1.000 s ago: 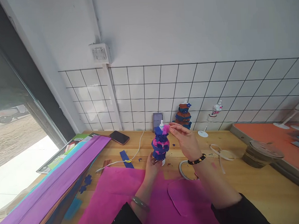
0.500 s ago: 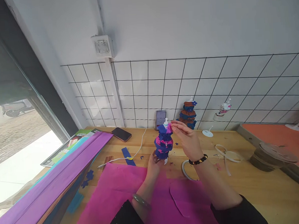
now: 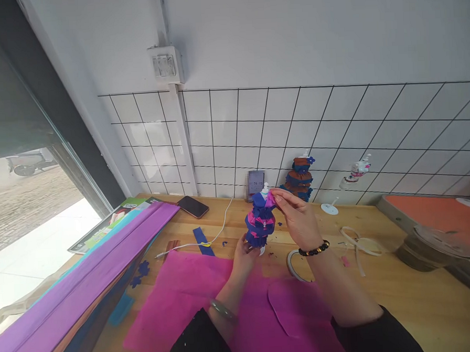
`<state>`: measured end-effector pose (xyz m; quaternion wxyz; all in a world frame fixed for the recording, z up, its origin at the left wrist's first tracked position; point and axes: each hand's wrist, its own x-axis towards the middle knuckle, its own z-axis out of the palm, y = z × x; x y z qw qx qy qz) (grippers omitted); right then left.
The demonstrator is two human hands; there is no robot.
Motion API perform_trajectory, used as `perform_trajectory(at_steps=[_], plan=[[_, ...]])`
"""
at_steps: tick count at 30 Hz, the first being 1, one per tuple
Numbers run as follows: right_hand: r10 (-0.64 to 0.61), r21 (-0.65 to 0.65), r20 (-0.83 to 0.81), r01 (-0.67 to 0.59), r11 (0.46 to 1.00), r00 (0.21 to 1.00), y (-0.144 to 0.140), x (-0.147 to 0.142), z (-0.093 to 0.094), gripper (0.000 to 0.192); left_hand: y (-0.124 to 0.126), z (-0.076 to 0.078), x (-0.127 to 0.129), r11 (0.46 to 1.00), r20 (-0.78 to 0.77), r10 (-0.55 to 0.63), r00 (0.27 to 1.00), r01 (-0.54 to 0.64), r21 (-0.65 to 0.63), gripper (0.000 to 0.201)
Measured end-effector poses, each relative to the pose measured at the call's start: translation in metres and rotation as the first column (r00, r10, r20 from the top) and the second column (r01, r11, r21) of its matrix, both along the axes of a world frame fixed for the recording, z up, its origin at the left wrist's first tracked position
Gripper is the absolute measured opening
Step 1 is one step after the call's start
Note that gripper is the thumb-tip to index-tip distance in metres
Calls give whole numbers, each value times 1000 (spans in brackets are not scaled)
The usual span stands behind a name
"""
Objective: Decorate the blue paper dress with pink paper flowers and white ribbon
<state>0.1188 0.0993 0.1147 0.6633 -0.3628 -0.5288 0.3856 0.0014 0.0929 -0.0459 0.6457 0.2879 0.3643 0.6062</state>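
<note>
A small tiered ornament [image 3: 260,224] wrapped in dark blue and pink crepe paper, with a white knobbed tip, stands slightly tilted over the table. My left hand [image 3: 245,255] is closed round its lower end, with part of a white base showing beside the fingers. At the top tier, my right hand [image 3: 298,217] pinches a pink paper strip [image 3: 271,199] that lies against the blue paper. Pink paper sheets [image 3: 189,283] spread under my forearms. A roll of white tape [image 3: 293,266] lies right of the ornament, partly behind my right wrist.
Against the tiled wall stand a phone with a lit screen [image 3: 256,185] and a brown-and-blue tiered ornament [image 3: 299,178]. A dark phone [image 3: 193,206] and white cable [image 3: 224,226] lie left. Folded purple paper [image 3: 117,258] covers the left edge; a ribbon roll [image 3: 431,247] sits right.
The view has shifted slightly, so most things appear a little further right. Both hands keep their hold on the ornament and the pink strip, with only slight movement.
</note>
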Motion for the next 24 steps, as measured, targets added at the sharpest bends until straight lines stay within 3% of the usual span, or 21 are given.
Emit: perform_trajectory(at_steps=[9, 17, 24], plan=[[-6, -3, 17, 6, 1000, 1000, 4, 0, -3, 21, -1, 3, 0, 1000, 37, -12, 999, 12, 2, 67], [-86, 45, 67, 83, 996, 994, 0, -4, 3, 19, -4, 10, -2, 1000, 30, -24, 999, 24, -7, 63], [-91, 29, -19, 91, 995, 996, 2, -7, 2, 19, -6, 14, -3, 999, 19, -38, 999, 38, 2, 61]])
